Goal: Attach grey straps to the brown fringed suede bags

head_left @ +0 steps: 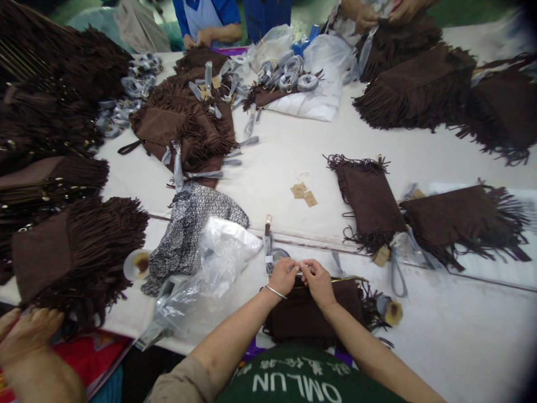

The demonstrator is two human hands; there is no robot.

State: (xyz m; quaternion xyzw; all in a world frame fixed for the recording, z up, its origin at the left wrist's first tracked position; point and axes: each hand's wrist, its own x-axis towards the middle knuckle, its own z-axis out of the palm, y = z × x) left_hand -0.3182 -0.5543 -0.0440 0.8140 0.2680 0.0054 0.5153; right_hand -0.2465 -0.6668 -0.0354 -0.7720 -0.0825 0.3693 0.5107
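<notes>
A brown fringed suede bag (310, 313) lies flat on the white table right in front of me. My left hand (283, 276), with a thin bangle at the wrist, and my right hand (316, 280) meet at the bag's top edge. Both hands have fingers pinched together on a small part at that edge, too small to make out. A brown strap with a gold clasp (267, 224) lies just beyond my left hand.
Stacks of brown fringed bags (62, 246) fill the left side and two bags (369, 201) lie at the right. A clear plastic bag (213, 263), patterned cloth (193, 224), paper tags (304, 194) and rolled straps (289, 75) are scattered about. Other people's hands (25, 336) work around the table.
</notes>
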